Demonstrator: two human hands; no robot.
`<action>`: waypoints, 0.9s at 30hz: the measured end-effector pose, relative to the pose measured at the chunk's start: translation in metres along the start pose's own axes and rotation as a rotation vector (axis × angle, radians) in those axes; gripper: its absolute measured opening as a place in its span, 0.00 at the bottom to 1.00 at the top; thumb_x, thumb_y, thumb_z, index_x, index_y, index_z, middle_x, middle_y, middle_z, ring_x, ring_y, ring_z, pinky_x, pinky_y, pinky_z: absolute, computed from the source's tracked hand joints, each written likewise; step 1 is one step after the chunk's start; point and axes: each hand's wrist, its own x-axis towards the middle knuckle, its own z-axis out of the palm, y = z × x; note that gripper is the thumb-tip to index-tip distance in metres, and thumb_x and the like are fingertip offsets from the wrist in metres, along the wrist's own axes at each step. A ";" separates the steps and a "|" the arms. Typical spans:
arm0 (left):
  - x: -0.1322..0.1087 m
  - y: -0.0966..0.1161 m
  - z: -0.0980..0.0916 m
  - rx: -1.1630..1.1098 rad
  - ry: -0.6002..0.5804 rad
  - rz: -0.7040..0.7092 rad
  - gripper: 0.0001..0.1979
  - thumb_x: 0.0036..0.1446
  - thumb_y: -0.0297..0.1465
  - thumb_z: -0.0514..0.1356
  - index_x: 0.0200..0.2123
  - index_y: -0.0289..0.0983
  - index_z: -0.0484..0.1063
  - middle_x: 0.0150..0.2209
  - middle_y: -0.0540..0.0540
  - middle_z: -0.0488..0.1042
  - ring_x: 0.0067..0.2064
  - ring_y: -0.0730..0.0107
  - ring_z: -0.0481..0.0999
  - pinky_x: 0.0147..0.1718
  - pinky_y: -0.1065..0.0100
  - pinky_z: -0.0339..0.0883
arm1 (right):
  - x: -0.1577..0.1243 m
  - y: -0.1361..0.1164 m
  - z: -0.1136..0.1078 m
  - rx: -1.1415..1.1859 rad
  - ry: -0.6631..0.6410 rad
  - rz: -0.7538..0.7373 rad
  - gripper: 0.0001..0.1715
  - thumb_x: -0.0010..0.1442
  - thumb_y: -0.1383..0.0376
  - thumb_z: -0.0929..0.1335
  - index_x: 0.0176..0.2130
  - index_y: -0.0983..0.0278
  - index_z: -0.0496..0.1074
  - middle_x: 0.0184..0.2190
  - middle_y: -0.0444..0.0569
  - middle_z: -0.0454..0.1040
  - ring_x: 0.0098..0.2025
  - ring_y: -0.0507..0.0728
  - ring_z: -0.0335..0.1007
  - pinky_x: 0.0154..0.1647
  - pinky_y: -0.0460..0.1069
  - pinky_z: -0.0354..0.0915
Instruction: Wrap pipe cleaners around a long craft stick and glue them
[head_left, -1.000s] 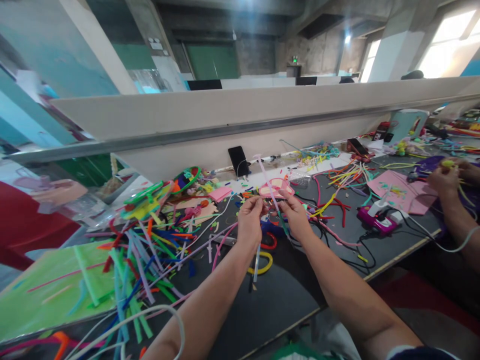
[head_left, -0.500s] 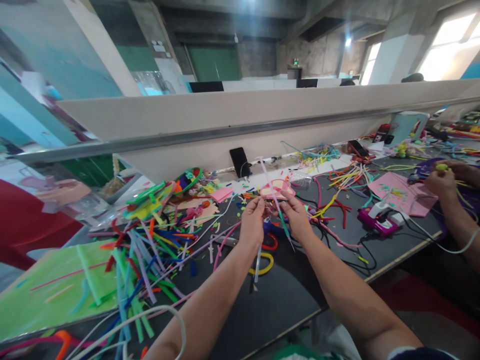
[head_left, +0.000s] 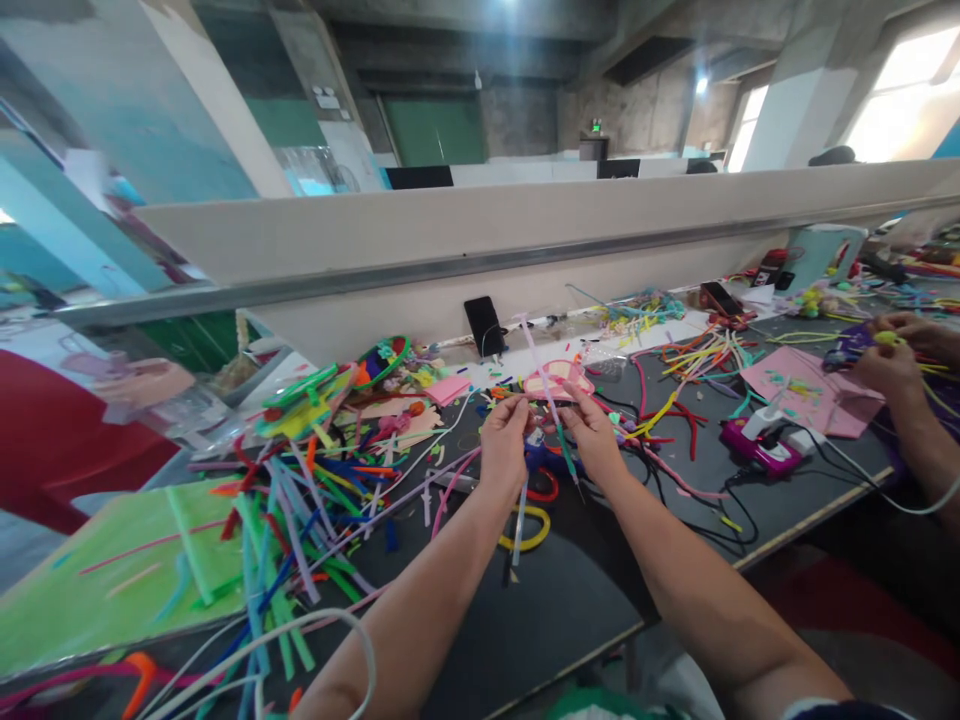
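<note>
My left hand (head_left: pixel 504 442) and my right hand (head_left: pixel 596 437) are held close together above the dark worktable (head_left: pixel 547 600), both with fingers pinched. Between them runs a thin pale pink pipe cleaner (head_left: pixel 538 366) that sticks up and away, with a green pipe cleaner (head_left: pixel 565 455) slanting down beside my right hand. A pale blue strip (head_left: pixel 517 520) hangs down below my left hand. Red and yellow curved pieces (head_left: pixel 534 530) lie on the table just beneath the hands.
A heap of coloured pipe cleaners (head_left: pixel 300 500) and a green sheet (head_left: pixel 112 580) lie at left. A black phone (head_left: pixel 484 325) leans on the white partition. A pink glue gun (head_left: pixel 757 445) and pink sheet (head_left: pixel 802 385) sit right, near another person's hands (head_left: pixel 896 360).
My hands have stayed together on the pipe cleaners with only slight finger movement; the view shifted a little. The other person's hands moved slightly.
</note>
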 end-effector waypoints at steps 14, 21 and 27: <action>-0.002 0.009 0.000 0.144 -0.010 0.120 0.10 0.53 0.37 0.61 0.33 0.36 0.73 0.24 0.51 0.70 0.24 0.77 0.66 0.24 0.74 0.59 | 0.002 0.010 0.003 0.058 -0.064 0.015 0.33 0.52 0.59 0.70 0.57 0.56 0.63 0.28 0.41 0.73 0.28 0.54 0.72 0.37 0.51 0.67; -0.004 0.003 0.002 0.093 -0.070 0.056 0.11 0.54 0.38 0.60 0.36 0.36 0.73 0.26 0.51 0.70 0.25 0.77 0.67 0.25 0.74 0.60 | 0.001 0.010 0.004 0.087 -0.056 0.019 0.33 0.53 0.60 0.70 0.58 0.55 0.62 0.28 0.41 0.73 0.27 0.53 0.70 0.37 0.51 0.67; -0.013 0.001 0.008 0.089 -0.191 -0.070 0.10 0.48 0.34 0.65 0.32 0.33 0.74 0.28 0.50 0.72 0.28 0.78 0.68 0.29 0.75 0.61 | -0.001 0.001 0.005 0.067 -0.060 -0.023 0.40 0.52 0.61 0.71 0.61 0.56 0.57 0.25 0.39 0.72 0.28 0.52 0.67 0.35 0.48 0.65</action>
